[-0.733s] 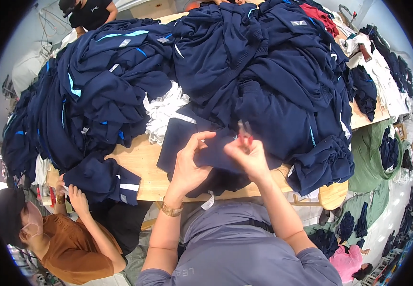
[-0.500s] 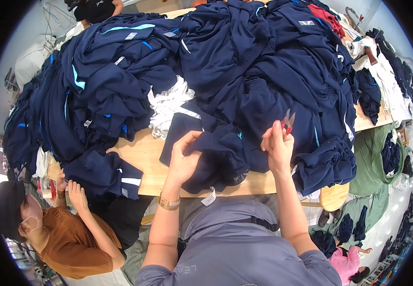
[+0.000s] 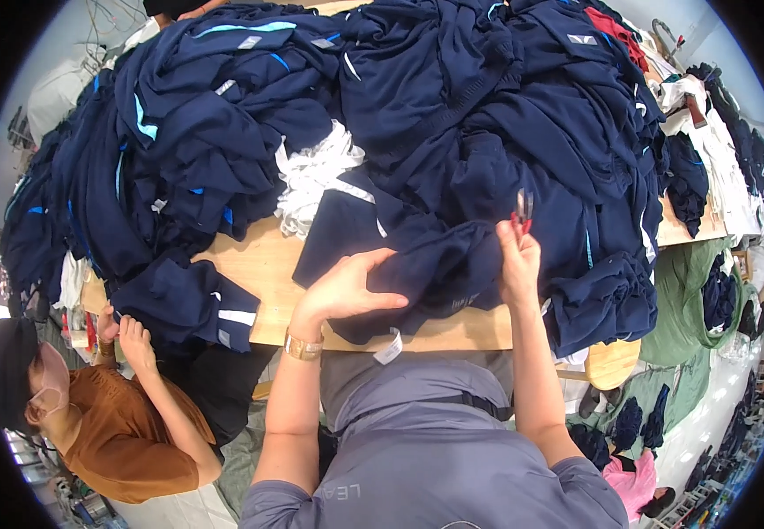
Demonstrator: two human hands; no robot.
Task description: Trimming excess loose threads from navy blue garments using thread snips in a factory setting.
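Observation:
A navy garment (image 3: 439, 278) lies bunched on the table in front of me, with a white label (image 3: 389, 347) hanging over the near edge. My left hand (image 3: 351, 286) rests against its left side, thumb and fingers apart. Small red-handled thread snips (image 3: 523, 216) are in my right hand (image 3: 519, 264), blades pointing away from me and blurred. That hand also meets the garment's right end, where the cloth is drawn up to its fingers. Beside the garment lies a flat navy piece (image 3: 333, 231) with a white strip.
Large heaps of navy garments (image 3: 197, 132) cover the far side of the wooden table (image 3: 267, 264). White bands (image 3: 316, 181) are piled among them. At left, a co-worker in a brown top (image 3: 135, 441) handles another navy garment (image 3: 175, 304). Green cloth (image 3: 686, 291) hangs at right.
My left hand has loosened from the cloth, its fingers spreading, and shifted slightly right. The garment's right side now stretches up to my right hand, and the snips have turned more upright.

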